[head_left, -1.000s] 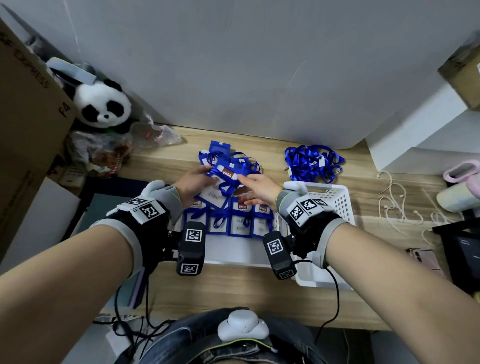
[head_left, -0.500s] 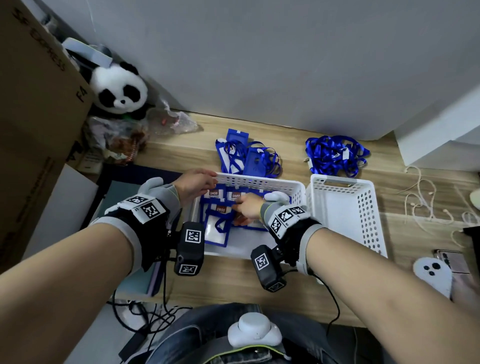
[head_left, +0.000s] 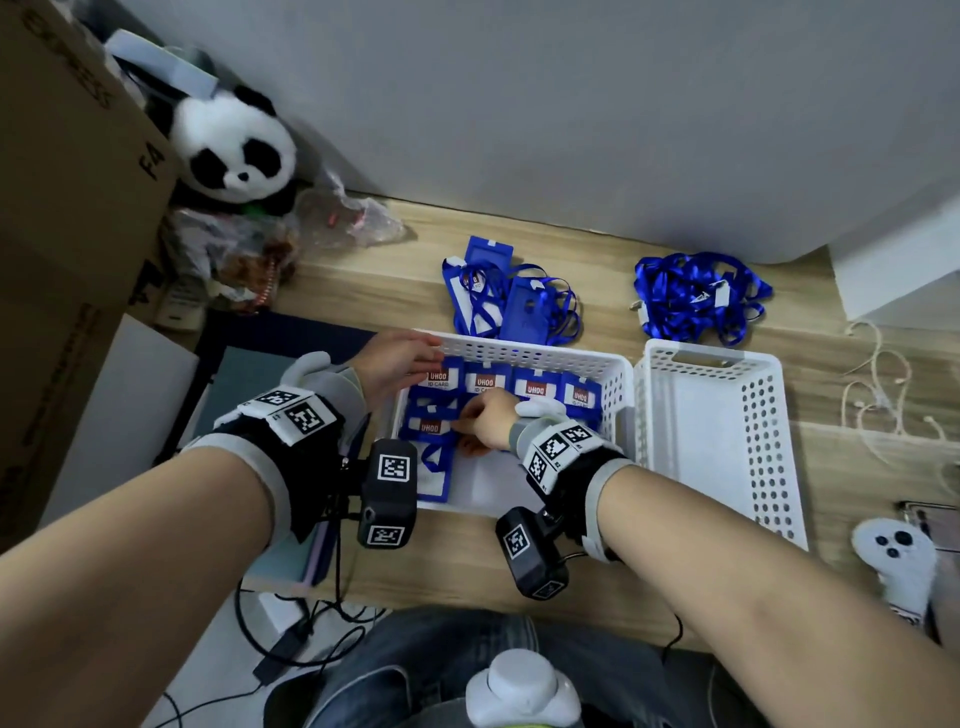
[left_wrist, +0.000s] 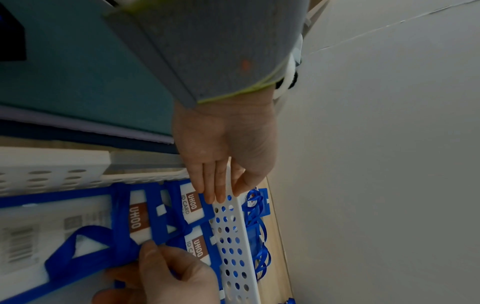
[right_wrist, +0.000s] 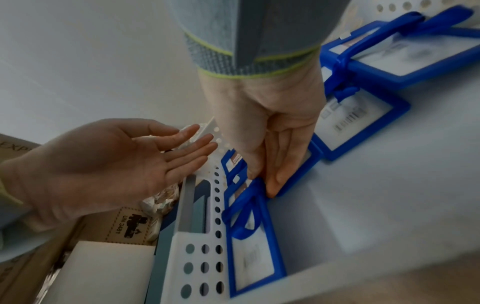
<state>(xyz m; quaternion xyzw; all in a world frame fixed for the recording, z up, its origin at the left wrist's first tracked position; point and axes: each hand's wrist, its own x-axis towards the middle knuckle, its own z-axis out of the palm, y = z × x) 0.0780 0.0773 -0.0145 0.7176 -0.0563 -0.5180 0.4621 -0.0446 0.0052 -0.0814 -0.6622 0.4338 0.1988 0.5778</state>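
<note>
- I am laying blue card holders flat into the white basket (head_left: 519, 345), which stands on the tabletop (head_left: 363, 291) in front of me.
- Done: one row of four card holders (head_left: 535, 387) lies along the far wall of the basket, side by side with the labels up.
- A second row is begun. One holder (head_left: 430, 427) lies at its left end, with the strap looped over it.
- My right hand (head_left: 485, 423) is inside the basket, just beside that one. It pinches the card holder (right_wrist: 302, 166) that I am now setting down, thumb against fingers at the frame's edge.
- My left hand (head_left: 395, 364) is spread, with the fingers straight. They lie against the rim at the far left corner, I think to keep the basket from sliding.
- Left to do: the near part of the basket floor (head_left: 488, 483) is bare, so I judge that there is room for more.
- A few loose holders (head_left: 511, 301) with tangled straps lie on the tabletop behind the basket, not yet put in.
- The bundle of straps (head_left: 696, 293) lies further right, and the second basket (head_left: 717, 358) has nothing in it.
- I judge that I am about in the middle of the work.
</note>
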